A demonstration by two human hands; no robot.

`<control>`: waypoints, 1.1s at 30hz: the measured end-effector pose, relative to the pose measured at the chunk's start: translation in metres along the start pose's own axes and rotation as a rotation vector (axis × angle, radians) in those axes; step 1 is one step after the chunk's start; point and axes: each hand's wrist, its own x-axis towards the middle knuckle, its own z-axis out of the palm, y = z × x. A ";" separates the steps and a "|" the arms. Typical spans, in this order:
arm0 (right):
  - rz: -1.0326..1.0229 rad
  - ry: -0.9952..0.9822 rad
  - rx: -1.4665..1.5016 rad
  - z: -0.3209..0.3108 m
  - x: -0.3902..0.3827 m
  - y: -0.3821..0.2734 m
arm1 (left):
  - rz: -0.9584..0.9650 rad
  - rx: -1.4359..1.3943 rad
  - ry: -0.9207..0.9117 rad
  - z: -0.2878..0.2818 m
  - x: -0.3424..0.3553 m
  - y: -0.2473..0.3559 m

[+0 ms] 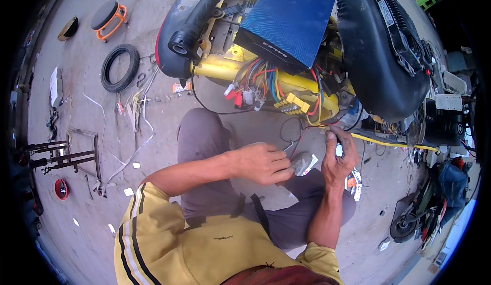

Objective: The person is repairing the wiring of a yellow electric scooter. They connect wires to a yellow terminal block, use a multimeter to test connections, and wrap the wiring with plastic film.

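Head view: the right hand [341, 157] has its thumb and fingertips drawn together, pinching a thin red wire [312, 126] close to the near edge of a yellow frame [215, 68]. The left hand [261, 163], just to the left, is loosely curled with its back upward; a small bent metal piece [289, 146] juts out beside its index finger, but whether the fingers have hold of it I cannot tell. A thin black wire [282, 127] loops between the hands and the frame.

Such wire should be light, limp and easily kinked, with little stiffness to push against; a fingertip pinch on its covering, close behind the end, would steer it best, and a hard tug could strain its joints.

Farther off, a bundle of coloured wires [271, 78] spills over the near side of the frame, with a yellow connector block [292, 104] at its lower right. A blue box [291, 24] rests above the bundle, and a black seat [376, 55] sits to the right. At far left, a tyre [106, 73] and an orange-legged stool [105, 15] are on the floor [169, 116].
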 end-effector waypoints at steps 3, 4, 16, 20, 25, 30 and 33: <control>0.011 -0.004 -0.014 0.005 0.001 -0.001 | -0.164 -0.159 -0.164 0.045 -0.020 0.000; 0.020 -0.008 -0.008 0.006 0.001 -0.002 | -0.218 -0.176 -0.225 0.052 -0.024 -0.002; -0.042 -0.110 -0.055 0.015 0.011 -0.004 | -0.413 -0.209 -0.441 0.052 -0.029 -0.011; -0.054 -0.163 -0.070 0.016 0.014 -0.005 | -0.449 -0.196 -0.481 0.049 -0.033 -0.015; -0.037 -0.212 -0.105 0.013 0.011 0.003 | -0.485 -0.224 -0.545 0.055 -0.044 -0.018; 0.004 -0.329 -0.112 0.007 0.007 0.006 | -0.556 -0.281 -0.572 0.056 -0.040 -0.014; -0.001 -0.433 -0.103 0.008 0.012 0.007 | -0.370 -0.080 -0.586 0.099 -0.078 -0.005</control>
